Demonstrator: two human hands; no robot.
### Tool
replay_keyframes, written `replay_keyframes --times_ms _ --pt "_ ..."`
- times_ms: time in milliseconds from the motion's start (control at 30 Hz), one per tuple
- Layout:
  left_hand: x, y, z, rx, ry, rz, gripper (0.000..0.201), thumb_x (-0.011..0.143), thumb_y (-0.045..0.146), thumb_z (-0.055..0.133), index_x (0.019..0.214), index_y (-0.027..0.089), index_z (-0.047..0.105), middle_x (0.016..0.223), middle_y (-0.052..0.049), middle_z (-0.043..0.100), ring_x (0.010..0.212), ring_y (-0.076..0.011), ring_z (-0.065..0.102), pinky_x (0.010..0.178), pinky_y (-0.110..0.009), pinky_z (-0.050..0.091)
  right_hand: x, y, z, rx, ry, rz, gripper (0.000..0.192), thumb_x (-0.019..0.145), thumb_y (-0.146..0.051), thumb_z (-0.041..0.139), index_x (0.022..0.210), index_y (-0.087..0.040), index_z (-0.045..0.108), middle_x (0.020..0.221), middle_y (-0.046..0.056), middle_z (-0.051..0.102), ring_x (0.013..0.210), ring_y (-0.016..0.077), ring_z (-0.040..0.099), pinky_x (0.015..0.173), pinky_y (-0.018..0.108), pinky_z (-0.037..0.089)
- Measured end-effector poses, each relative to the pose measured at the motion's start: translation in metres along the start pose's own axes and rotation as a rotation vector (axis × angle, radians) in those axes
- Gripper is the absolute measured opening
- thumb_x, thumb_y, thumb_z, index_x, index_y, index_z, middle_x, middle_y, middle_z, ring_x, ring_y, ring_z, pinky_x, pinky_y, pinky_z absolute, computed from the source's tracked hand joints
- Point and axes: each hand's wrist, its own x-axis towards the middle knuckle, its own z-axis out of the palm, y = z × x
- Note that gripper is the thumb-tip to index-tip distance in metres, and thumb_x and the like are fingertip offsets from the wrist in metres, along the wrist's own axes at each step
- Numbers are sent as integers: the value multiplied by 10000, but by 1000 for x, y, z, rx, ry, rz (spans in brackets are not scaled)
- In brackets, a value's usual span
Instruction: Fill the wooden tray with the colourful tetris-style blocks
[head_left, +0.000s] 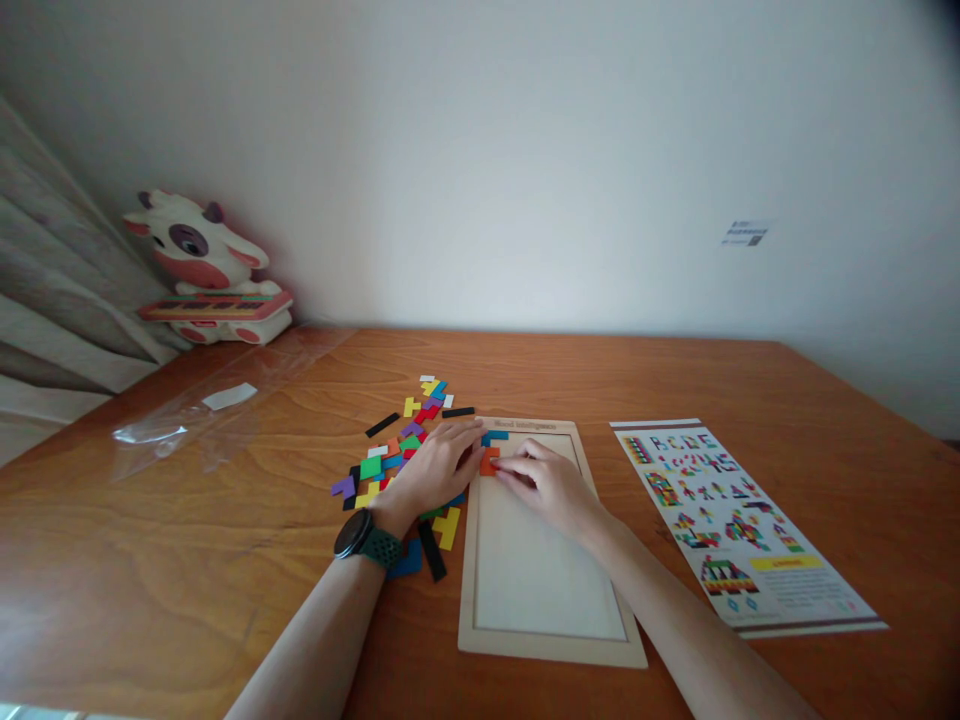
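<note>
Both hands met at the top-left corner of the pale wooden puzzle tray (544, 640): the right hand (547, 485) and left hand (435, 465) pinched an orange wooden block (488, 462) lying below a teal piece (495, 437).

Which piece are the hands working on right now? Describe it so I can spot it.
Find the wooden tray at the table's middle. In its top left corner lies the orange piece, touched by both the left hand and right hand. Only a blue piece sits above it; the tray's rest is bare.
</note>
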Motion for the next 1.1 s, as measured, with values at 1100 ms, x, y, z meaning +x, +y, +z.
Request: replay_keyframes --times_ms 1100 --pt "3 -2 -15 192 131 -285 250 994 243 522 1217 200 628 997 -65 780 880 -228 749 723 -296 567 11 13 -9 905 322 445 522 830 -688 628 901 -182 734 707 4 603 559 109 494 518 250 372"
